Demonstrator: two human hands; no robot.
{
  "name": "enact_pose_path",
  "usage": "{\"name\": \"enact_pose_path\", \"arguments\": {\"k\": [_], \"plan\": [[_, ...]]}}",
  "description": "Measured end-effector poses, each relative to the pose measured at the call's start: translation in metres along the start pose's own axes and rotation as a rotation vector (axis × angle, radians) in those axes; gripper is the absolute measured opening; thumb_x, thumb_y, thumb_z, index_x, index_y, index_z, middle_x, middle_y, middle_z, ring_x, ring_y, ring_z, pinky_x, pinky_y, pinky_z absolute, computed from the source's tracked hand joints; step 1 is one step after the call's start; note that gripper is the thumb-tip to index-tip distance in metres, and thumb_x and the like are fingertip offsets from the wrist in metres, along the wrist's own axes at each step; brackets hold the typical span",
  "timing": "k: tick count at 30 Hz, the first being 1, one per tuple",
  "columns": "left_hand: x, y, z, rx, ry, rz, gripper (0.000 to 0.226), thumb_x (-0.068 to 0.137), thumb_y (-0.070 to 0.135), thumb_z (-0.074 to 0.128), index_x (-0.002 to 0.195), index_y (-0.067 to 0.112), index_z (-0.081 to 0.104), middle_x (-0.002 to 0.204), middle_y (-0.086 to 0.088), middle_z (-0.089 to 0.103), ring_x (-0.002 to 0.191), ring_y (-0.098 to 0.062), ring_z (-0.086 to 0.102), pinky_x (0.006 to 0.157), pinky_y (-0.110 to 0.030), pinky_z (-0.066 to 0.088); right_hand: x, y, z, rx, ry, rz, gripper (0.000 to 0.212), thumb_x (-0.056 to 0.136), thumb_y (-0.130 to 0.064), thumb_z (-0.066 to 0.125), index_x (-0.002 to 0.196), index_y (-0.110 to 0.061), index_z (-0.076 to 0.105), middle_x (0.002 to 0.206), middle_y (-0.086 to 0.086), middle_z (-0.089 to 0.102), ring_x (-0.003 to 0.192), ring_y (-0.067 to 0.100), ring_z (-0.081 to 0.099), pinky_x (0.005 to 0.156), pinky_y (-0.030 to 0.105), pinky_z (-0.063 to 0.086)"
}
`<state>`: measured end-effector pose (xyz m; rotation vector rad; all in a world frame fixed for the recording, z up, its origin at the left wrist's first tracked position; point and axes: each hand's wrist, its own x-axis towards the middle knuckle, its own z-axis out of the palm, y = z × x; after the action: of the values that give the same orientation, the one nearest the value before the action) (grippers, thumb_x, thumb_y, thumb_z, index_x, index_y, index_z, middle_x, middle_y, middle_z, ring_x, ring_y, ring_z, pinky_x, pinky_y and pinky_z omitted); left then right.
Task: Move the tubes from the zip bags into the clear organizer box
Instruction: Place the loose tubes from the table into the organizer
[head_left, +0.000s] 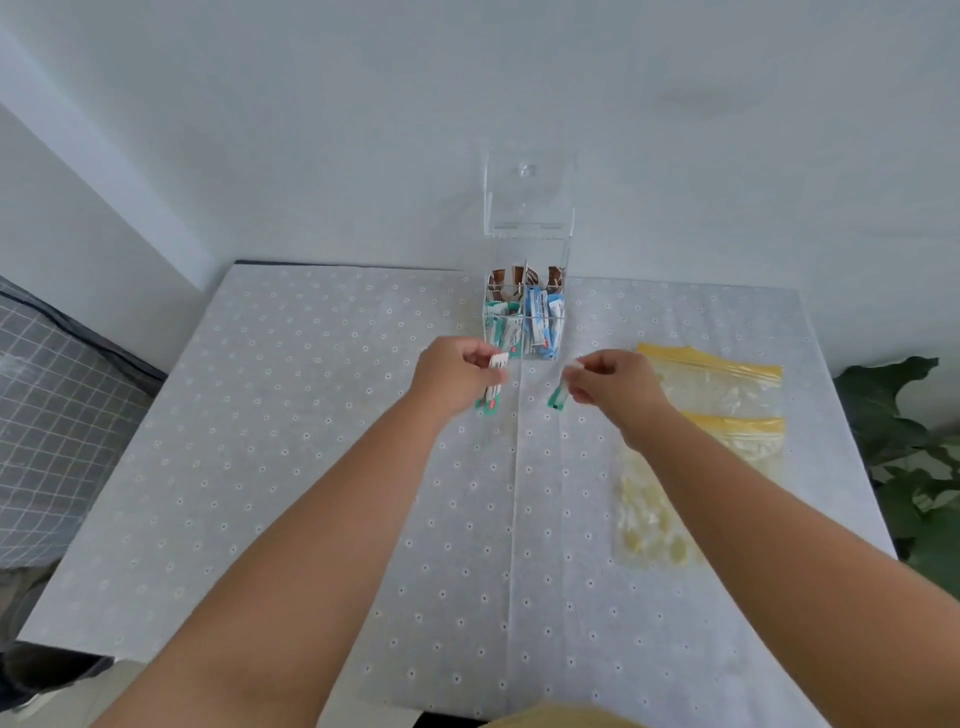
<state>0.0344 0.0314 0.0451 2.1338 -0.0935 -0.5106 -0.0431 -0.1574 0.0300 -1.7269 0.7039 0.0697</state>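
A clear organizer box (524, 353) stands at the table's far middle with its lid (530, 195) raised upright. Its compartments hold brown, green-white and blue-white tubes. My left hand (457, 376) grips green-white tubes (491, 400) just in front of the box's left side. My right hand (615, 384) pinches one green-white tube (558, 397) by its top, hanging a little right of the box front. Zip bags with yellow seals (722, 382) lie flat to the right of my right hand.
A second zip bag (748, 434) and another crumpled bag (649, 525) lie on the white dotted tablecloth (311, 441). A green plant (914, 441) stands beyond the right table edge. A grey checked cover (52, 415) is at left.
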Motion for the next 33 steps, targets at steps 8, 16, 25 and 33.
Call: {"name": "enact_pose_path", "arguments": {"k": [8,16,25,33], "plan": [[0.069,0.052,-0.026,0.148,0.185,0.315,0.012,0.074,0.010,0.078,0.081,0.018,0.074,0.070,0.010,0.066,0.061,-0.003,0.058,0.059,-0.009,0.042,0.059,-0.091,0.012,0.049,0.154,-0.256,0.005,0.080,-0.012,0.069,0.077,-0.016,0.069,0.079,0.008,0.074,0.067,0.018,0.069,0.076,0.041,0.061],[0.092,0.035,-0.018,0.384,0.052,0.296,0.011,0.075,0.010,0.077,0.082,0.018,0.074,0.078,0.004,0.065,0.070,-0.012,0.057,0.064,-0.022,0.041,0.087,-0.089,0.039,-0.384,0.187,-0.366,0.011,0.086,-0.017,0.063,0.090,-0.013,0.072,0.081,0.001,0.070,0.073,0.013,0.061,0.060,0.015,0.045],[0.102,0.043,-0.018,0.605,0.053,0.374,0.025,0.081,0.003,0.061,0.096,0.018,0.076,0.093,-0.007,0.073,0.092,-0.029,0.064,0.079,-0.037,0.054,0.109,-0.085,0.066,-0.891,0.034,-0.386,0.025,0.086,-0.008,0.052,0.094,-0.011,0.075,0.101,0.009,0.069,0.094,0.027,0.065,0.079,0.036,0.057],[0.108,0.057,-0.035,0.624,-0.039,0.341,0.013,0.078,0.012,0.075,0.090,0.014,0.072,0.086,0.002,0.059,0.085,-0.018,0.055,0.074,-0.028,0.046,0.121,-0.083,0.073,-1.063,-0.006,-0.248,0.024,0.085,-0.015,0.055,0.104,-0.020,0.070,0.096,0.003,0.067,0.086,0.025,0.064,0.067,0.030,0.051]]}}
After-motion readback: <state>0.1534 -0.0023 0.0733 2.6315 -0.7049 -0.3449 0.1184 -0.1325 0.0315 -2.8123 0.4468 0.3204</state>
